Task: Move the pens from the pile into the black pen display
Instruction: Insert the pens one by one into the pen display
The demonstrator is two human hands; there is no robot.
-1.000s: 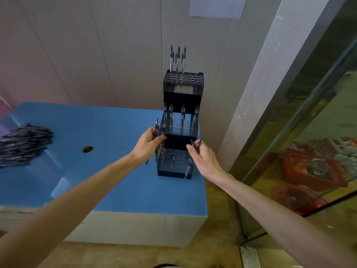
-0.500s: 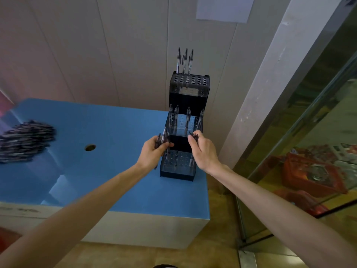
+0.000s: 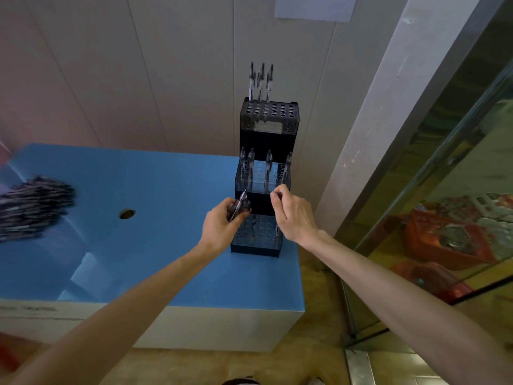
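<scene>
Blue table (image 3: pixel 166 259): pens (image 3: pixel 239 204) gripped in left hand (image 3: pixel 220 232) fingers beside display (image 3: pixel 263 176).

Right hand (image 3: pixel 294 215) rose (pen pinched) to middle tier (image 3: pixel 262 176).

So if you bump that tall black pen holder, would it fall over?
Probably it could. The black pen display is tall and narrow, three stepped tiers on a small base, so a sideways push near the top may tip it. It stands close to the blue table's right edge, so a tumble might go off. It looks like thin plastic, likely light.
</scene>
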